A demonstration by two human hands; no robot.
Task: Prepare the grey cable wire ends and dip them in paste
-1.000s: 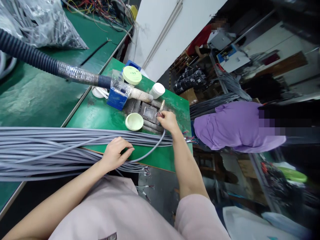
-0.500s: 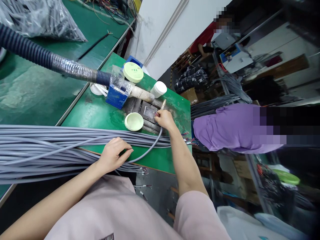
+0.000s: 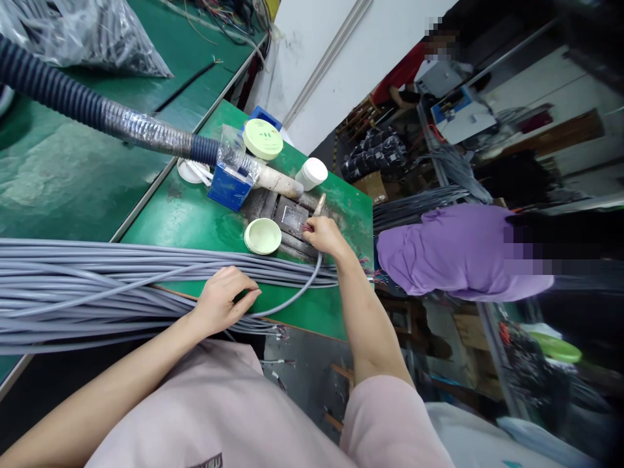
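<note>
My right hand is closed around the end of a grey cable. Thin coloured wires poke out past its fingertips, over a dark metal block with a shiny square, perhaps a solder pot. From that hand the cable bends down and back toward the left. My left hand rests on the bundle of grey cables, its fingers loosely curled and the thumb apart, with nothing visible in it. Just left of the block stands an open pale-green tub. A tan-tipped stick lies beyond my right hand.
A suction hose ends in a pale pipe above the block, beside a blue box. Behind are a white jar and a round pale-green lid. A person in purple is at the right, past the green table's edge.
The view has shifted slightly. My right hand stays by the metal block with the cable, barely moved. My left hand keeps its place on the bundle.
</note>
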